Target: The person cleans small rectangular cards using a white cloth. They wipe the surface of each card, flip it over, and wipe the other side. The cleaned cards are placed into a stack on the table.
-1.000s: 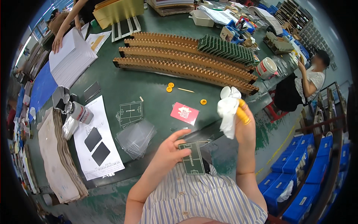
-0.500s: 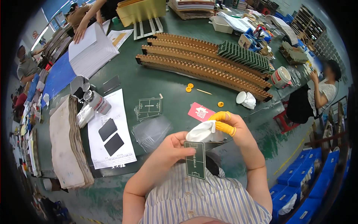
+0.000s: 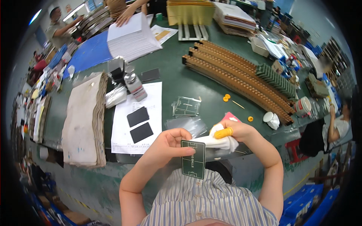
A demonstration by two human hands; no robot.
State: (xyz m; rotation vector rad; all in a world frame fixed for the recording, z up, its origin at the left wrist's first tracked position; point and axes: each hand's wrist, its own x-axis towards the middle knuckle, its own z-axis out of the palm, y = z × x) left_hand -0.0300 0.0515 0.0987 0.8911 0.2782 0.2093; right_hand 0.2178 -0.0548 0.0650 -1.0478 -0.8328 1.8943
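Close to my body, my left hand [image 3: 169, 142] pinches a green card with white pitch-like lines [image 3: 193, 164] upright, thumb on its face. My right hand [image 3: 238, 132], with yellow finger cots [image 3: 223, 133] on its fingers, grips a white cloth [image 3: 218, 144]. That cloth reaches left to the card's upper edge; whether it touches the card I cannot tell. Beyond my hands lie green line-marked pieces [image 3: 186, 106] and a pile of clear plastic sheets [image 3: 185, 125]. A pink-red card [image 3: 231, 116] is partly covered by my right hand.
Long brown slotted racks [image 3: 233, 77] cross the table, green cards [image 3: 277, 81] standing at their right end. On the left are a metal bottle [image 3: 135, 86], black cards [image 3: 141, 130] on paper and a stained stack [image 3: 85, 120]. Someone's hand [image 3: 126, 17] rests on white sheets [image 3: 132, 35].
The view has turned, so the table things sit farther right. My right hand has bunched the cloth and lowered it beside the card; its fingers are more closed. The card stays in my left hand.
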